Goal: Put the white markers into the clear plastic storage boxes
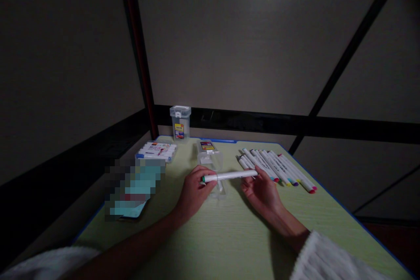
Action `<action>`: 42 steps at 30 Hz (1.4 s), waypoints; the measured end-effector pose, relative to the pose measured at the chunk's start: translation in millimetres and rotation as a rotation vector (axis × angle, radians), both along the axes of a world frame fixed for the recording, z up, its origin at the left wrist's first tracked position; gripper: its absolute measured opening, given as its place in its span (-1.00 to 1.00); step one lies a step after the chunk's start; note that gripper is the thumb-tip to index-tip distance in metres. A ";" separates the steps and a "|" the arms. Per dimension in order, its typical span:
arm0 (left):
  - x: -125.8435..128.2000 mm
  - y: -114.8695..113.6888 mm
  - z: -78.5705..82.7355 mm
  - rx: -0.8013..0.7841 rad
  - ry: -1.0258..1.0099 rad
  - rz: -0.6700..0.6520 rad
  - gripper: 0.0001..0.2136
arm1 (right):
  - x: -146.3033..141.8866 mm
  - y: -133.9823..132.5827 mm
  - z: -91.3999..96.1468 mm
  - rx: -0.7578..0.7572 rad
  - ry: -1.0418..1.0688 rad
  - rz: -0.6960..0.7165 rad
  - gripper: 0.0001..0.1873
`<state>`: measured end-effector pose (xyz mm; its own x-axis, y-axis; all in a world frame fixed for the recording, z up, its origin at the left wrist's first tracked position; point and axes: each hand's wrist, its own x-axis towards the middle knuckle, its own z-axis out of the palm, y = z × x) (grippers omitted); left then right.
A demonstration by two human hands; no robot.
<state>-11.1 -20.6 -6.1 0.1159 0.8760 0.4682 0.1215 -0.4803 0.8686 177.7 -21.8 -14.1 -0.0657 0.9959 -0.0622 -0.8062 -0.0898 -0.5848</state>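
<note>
A white marker (232, 176) with a green end is held level between my two hands above the table. My left hand (196, 190) pinches it near the green end. The fingers of my right hand (264, 190) close on its other end. Just behind the marker, a clear plastic case (210, 157) with a yellow label lies on its side, its lid (220, 190) open toward me and partly hidden by my left hand and the marker. To the right, several white markers (272, 164) with coloured ends lie side by side.
An upright clear plastic box (180, 127) stands at the back left of the pale green table (197, 245). In front of it lies a flat pack of markers (157, 151). A phone-like device (138, 190), its screen blurred, is at the left edge. Walls (229, 43) close in behind.
</note>
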 end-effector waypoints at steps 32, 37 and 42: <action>1.0 -2.3 7.8 -0.113 -0.129 0.006 -0.89 | -0.8 0.8 -0.5 0.042 -0.018 0.064 -0.72; -0.3 -1.4 6.0 -0.091 -0.105 0.010 -0.84 | 0.2 1.1 -1.5 0.024 -0.005 0.053 -0.78; -1.5 0.6 1.5 -0.058 -0.102 0.000 -0.84 | 0.6 1.5 -3.2 0.028 0.025 0.064 -0.80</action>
